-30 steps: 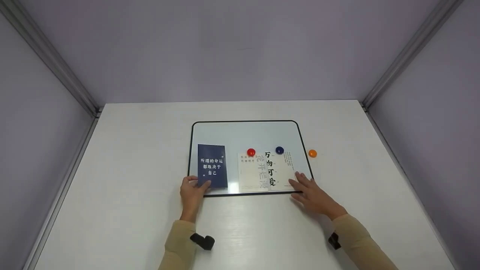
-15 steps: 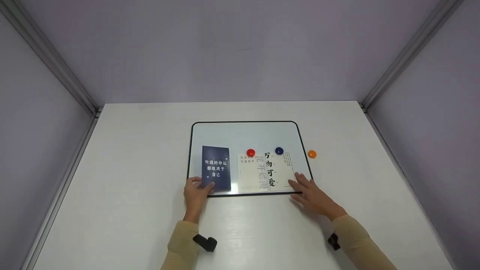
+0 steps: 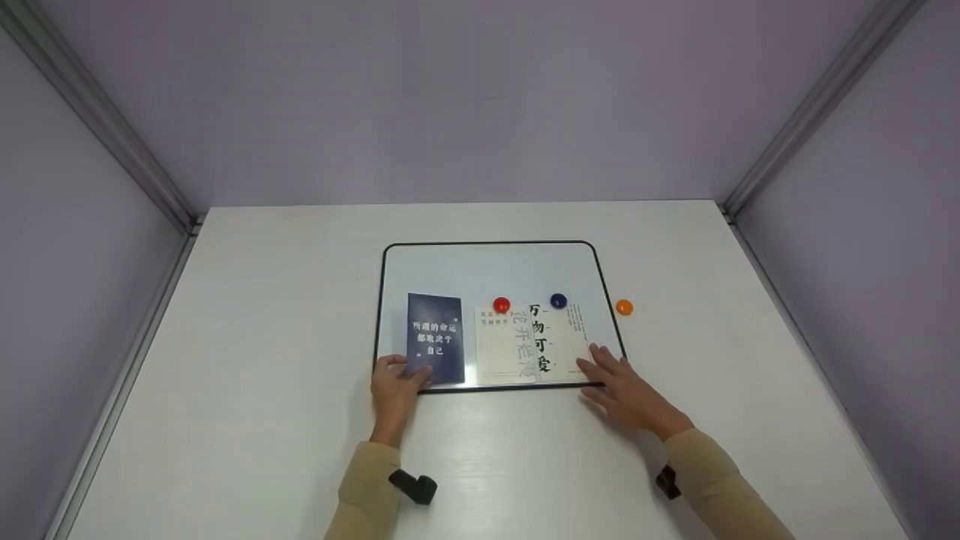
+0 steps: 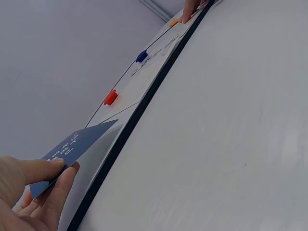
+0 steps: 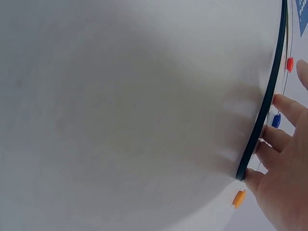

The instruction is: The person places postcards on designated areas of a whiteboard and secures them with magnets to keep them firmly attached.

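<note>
My left hand [image 3: 395,394] pinches a dark blue card [image 3: 436,337] with white lettering by its lower left corner, thumb on top and fingers underneath. In the left wrist view the blue card [image 4: 77,147] is tilted, raised over the whiteboard's left part. My right hand [image 3: 626,390] rests with spread fingers on the lower right corner of the black-rimmed whiteboard [image 3: 480,270]. Its fingertips lie at the edge of a cream card [image 3: 562,341] with bold black characters. Left of that, a second cream card [image 3: 504,349] with grey characters overlaps it.
A red magnet [image 3: 502,305] sits at the top of the grey-lettered card, and a dark blue magnet [image 3: 559,301] at the top of the other. An orange magnet [image 3: 625,307] lies on the white table [image 3: 292,300], just right of the board. Walls enclose the back and sides.
My left hand has shifted right and slightly toward me with the blue card, bringing it nearer the cream cards. The right hand and the magnets have stayed in place.
</note>
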Demonstrator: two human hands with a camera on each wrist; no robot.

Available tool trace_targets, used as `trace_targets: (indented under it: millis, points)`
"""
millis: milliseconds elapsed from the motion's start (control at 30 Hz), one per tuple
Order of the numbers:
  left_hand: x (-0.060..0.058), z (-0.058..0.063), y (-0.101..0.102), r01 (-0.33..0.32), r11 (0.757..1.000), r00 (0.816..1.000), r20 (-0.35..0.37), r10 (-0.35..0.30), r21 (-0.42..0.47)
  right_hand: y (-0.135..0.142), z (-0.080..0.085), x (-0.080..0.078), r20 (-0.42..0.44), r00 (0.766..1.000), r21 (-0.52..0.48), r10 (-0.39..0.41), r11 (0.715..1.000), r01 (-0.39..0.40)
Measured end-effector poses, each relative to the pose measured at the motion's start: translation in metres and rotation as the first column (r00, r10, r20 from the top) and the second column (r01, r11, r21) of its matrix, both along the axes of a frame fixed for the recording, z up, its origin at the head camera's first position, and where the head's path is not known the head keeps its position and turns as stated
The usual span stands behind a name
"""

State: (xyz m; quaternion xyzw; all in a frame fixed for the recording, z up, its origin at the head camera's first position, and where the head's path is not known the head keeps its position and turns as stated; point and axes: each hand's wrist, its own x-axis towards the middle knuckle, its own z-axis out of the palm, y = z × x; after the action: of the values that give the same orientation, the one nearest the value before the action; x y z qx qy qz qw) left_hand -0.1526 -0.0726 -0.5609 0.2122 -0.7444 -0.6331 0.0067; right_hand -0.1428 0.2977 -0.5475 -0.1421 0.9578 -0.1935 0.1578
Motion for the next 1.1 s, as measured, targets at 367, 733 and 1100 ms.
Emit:
trace_targets:
  millis: [367, 733, 1100]
  points:
    - [-0.0006, -0.0020, 0.0044, 0.011, 1.000, 1.000, 0.017, -0.011, 0.008, -0.0002, -0.0001, 0.0008, -0.005, 1.000, -0.011, 0.004, 1.000, -0.004]
    - [0.0005, -0.0033, 0.0073, 0.010, 0.998, 1.000, 0.000, -0.010, -0.061, 0.0003, -0.0016, 0.0007, 0.008, 1.000, -0.009, -0.001, 1.000, 0.001]
    - [0.0007, 0.0002, 0.0086, -0.021, 0.984, 1.000, -0.004, 0.020, -0.178, -0.0002, -0.0009, 0.0008, 0.003, 1.000, -0.014, 0.001, 1.000, -0.001]
